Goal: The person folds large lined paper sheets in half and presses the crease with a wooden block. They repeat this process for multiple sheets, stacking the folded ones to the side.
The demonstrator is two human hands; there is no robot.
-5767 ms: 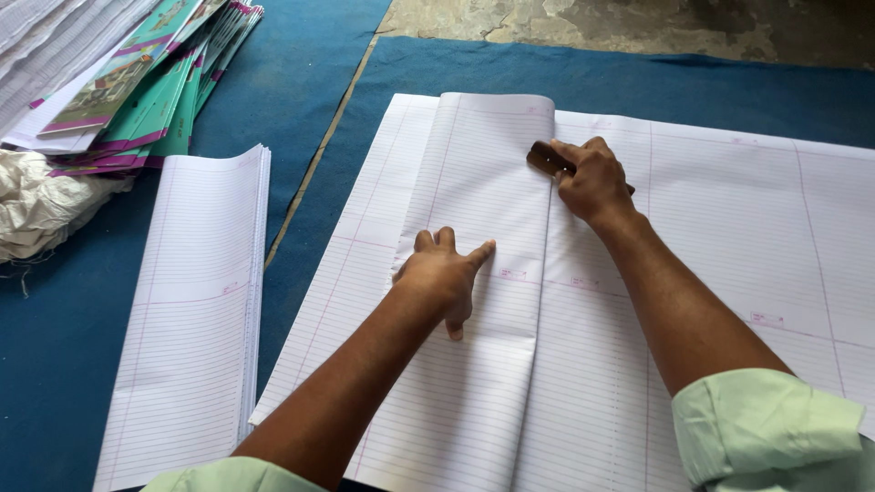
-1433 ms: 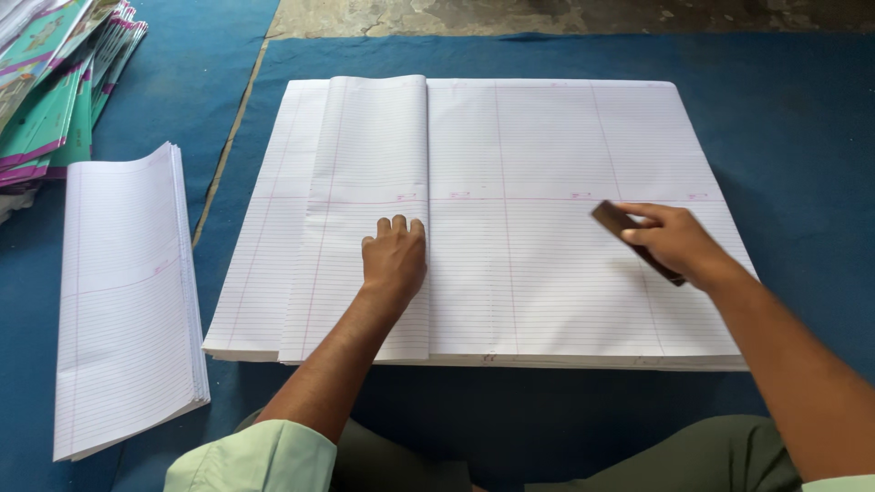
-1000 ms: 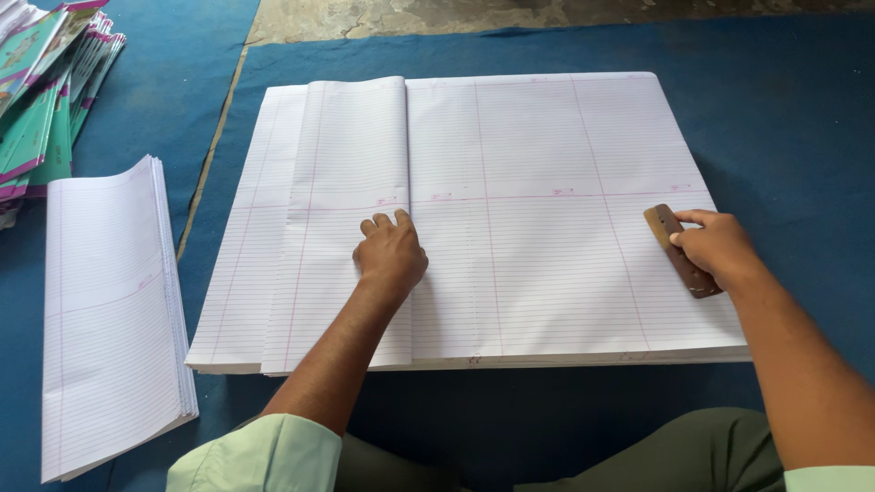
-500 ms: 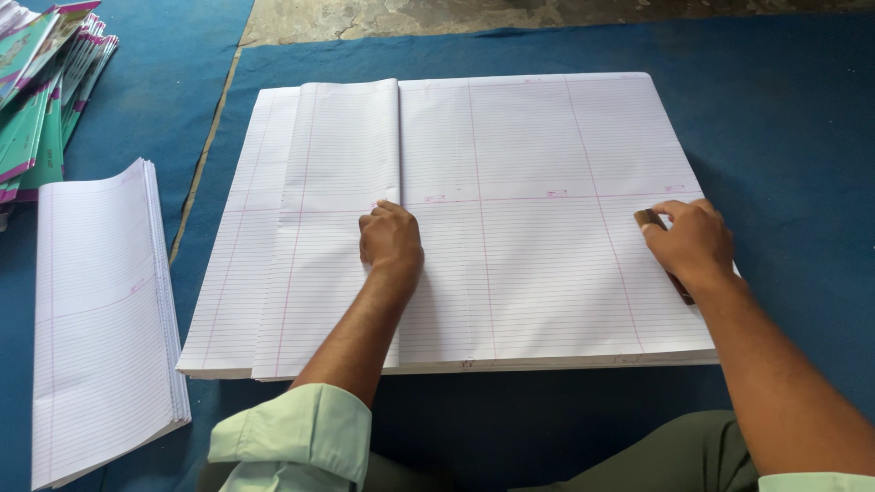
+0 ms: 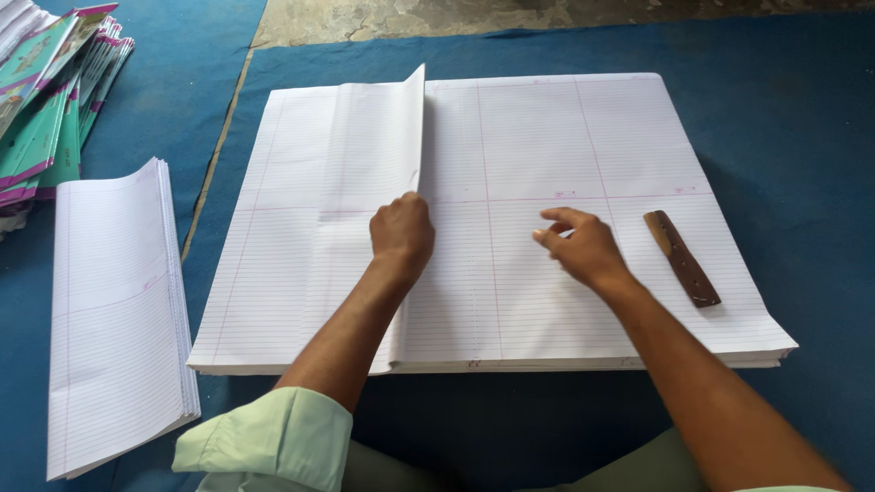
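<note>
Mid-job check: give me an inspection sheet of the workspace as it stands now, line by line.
Surface: blue mat on the floor; bare concrete strip at the far edge.
Job's things: large stack of ruled sheets lying flat, its top sheet folded over to the left with the free edge lifted; brown wooden stick lying loose on the stack's right part.
Clutter: folded ruled sheets pile at left; coloured booklet covers at top left.
Hands: left hand pinching the lifted sheet's edge; right hand open, above the paper, beside the stick, holding nothing.
Cables: nothing seen.
Surroundings: nothing seen beyond the floor.
</note>
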